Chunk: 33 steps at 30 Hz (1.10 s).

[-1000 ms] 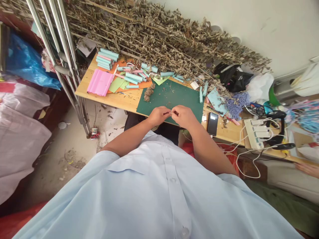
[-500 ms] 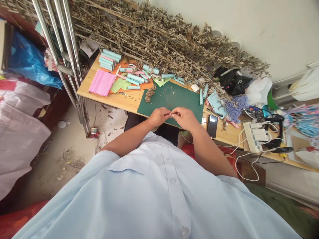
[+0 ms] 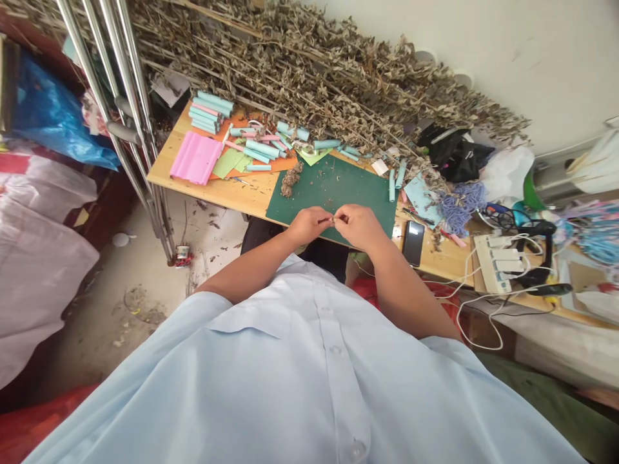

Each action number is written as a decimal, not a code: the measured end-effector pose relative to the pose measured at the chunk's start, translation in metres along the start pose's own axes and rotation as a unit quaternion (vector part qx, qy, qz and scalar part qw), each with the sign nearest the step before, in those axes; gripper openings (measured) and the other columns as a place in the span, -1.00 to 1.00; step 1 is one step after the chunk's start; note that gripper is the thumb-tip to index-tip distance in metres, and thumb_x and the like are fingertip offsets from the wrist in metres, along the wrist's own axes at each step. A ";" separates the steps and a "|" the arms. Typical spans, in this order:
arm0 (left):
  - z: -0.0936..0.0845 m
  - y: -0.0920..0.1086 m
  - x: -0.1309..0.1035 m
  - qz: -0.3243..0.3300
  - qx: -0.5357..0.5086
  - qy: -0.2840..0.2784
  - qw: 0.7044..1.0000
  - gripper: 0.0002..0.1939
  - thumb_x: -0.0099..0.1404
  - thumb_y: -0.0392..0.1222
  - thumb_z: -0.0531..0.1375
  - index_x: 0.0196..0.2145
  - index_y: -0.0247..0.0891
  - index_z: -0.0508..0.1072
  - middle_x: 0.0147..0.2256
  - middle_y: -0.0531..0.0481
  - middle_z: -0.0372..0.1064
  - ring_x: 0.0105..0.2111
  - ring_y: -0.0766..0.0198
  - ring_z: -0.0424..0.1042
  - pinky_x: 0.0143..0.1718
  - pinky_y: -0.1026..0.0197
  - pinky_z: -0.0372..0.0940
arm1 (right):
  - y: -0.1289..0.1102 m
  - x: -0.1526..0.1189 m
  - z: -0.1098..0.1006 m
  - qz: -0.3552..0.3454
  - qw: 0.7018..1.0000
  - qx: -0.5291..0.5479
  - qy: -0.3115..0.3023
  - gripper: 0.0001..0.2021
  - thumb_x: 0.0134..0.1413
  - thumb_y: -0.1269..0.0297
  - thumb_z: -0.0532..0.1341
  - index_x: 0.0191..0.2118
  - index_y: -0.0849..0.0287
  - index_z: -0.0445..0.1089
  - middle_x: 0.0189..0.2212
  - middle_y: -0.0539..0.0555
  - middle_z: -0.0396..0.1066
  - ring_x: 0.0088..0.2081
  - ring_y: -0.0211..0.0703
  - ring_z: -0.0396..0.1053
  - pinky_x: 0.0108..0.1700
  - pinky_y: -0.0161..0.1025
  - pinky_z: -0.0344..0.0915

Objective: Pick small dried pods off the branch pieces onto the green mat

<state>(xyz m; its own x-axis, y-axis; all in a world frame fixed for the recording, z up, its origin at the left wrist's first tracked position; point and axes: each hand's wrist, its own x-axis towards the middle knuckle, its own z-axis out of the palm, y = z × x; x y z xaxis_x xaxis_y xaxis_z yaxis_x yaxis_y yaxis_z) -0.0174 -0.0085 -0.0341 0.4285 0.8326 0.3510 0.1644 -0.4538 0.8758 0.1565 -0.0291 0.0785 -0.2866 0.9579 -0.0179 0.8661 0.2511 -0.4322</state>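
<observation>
My left hand (image 3: 310, 225) and my right hand (image 3: 356, 225) meet fingertip to fingertip over the front edge of a green cutting mat (image 3: 353, 187). Both are closed in a pinch. Whatever lies between the fingertips is too small and too covered to name. Just beyond my left hand, a clump of dried plant matter (image 3: 291, 180) rests on the mat. Bits of dry leaf are scattered toward the mat's far side. To the right of my right hand a black phone (image 3: 413, 243) lies on the wooden table (image 3: 213, 191).
Dried leafy stalks (image 3: 309, 71) are heaped along the back. Rolled blue paper tubes (image 3: 261, 151) and a pink paper sheet (image 3: 196, 158) lie at left. A white power strip (image 3: 492, 265) with cables and purple cord (image 3: 457, 209) are at right. Metal crutches (image 3: 120, 122) stand left.
My hands stay pinched together at nearly the same spot; the right fingers have shifted very slightly. The camera view has moved a little.
</observation>
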 end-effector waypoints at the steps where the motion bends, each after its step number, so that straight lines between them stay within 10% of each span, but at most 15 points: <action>1: 0.000 0.000 0.000 -0.001 0.003 -0.001 1.000 -0.79 0.46 -0.14 0.24 -0.20 -0.23 0.67 -0.28 -0.09 0.56 -0.22 0.20 0.51 -0.14 0.21 0.34 | -0.001 0.002 -0.001 -0.005 1.000 -0.011 -0.006 -0.85 0.11 0.38 0.22 -0.36 0.10 0.57 -0.35 0.07 0.58 -0.34 -0.08 0.44 -0.21 -0.18 0.33; 10: 0.000 -0.002 0.001 0.001 0.010 0.005 1.000 -0.79 0.44 -0.18 0.24 -0.33 -0.26 0.62 -0.36 -0.05 0.49 -0.30 0.24 0.45 -0.22 0.23 0.27 | -0.009 0.020 -0.008 -0.024 0.993 -0.087 -0.078 -0.79 0.09 0.46 0.21 -0.37 0.09 0.61 -0.36 0.09 0.58 -0.31 -0.04 0.43 -0.20 -0.16 0.28; 20: -0.002 0.001 0.000 -0.007 -0.002 0.012 1.000 -0.74 0.46 -0.05 0.26 -0.27 -0.23 0.67 -0.34 -0.06 0.53 -0.28 0.22 0.47 -0.20 0.21 0.30 | 0.007 -0.002 0.001 -0.002 0.996 0.089 -0.016 -0.81 0.15 0.38 0.23 -0.23 0.10 0.62 -0.24 0.08 0.58 -0.24 -0.09 0.47 -0.12 -0.15 0.36; 33: -0.002 0.000 0.001 0.007 0.008 0.009 1.000 -0.64 0.49 0.05 0.22 -0.31 -0.26 0.63 -0.36 -0.04 0.49 -0.30 0.26 0.44 -0.22 0.24 0.27 | 0.000 0.005 -0.001 0.028 0.999 0.036 -0.029 -0.88 0.19 0.37 0.27 -0.30 0.11 0.59 -0.35 0.04 0.59 -0.33 -0.10 0.42 -0.20 -0.19 0.25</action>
<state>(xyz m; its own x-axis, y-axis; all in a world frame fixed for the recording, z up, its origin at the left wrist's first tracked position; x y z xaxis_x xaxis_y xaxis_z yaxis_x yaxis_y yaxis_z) -0.0189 -0.0072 -0.0336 0.4152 0.8313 0.3695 0.1729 -0.4709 0.8651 0.1554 -0.0246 0.0795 -0.2637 0.9598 -0.0959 0.8506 0.1845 -0.4923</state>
